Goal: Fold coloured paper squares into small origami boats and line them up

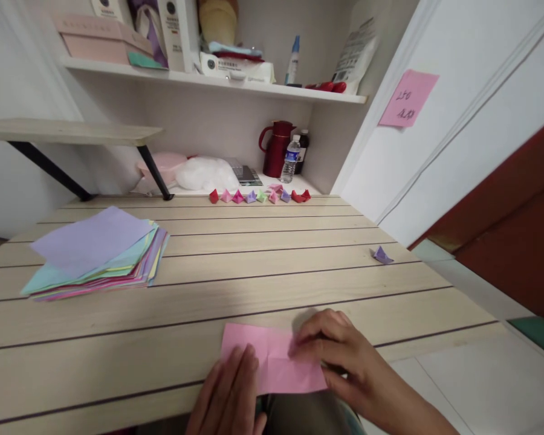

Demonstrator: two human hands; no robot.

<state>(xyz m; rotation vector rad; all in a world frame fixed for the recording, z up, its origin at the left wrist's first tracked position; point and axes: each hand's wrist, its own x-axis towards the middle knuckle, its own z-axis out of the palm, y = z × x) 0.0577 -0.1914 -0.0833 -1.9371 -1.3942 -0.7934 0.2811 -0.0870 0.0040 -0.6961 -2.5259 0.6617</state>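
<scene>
A creased sheet of pink paper (283,371) lies at the table's near edge, with fold lines crossing its middle. My left hand (229,389) rests flat on its left part, fingers stretched out and close together. At the paper's right end, my right hand (333,353) has its fingers curled over the top, and its thumb is by the lower right corner. Part of the sheet is hidden under both hands. A small purple folded-paper boat (382,255) sits apart on the right side of the table.
A stack of coloured paper (95,251) lies on the left. Several small folded-paper boats (251,197) line the table's far edge. Behind them stand a dark red jug (277,151) and a water bottle (291,160). A raised wooden shelf (68,132) on black legs is at the back left.
</scene>
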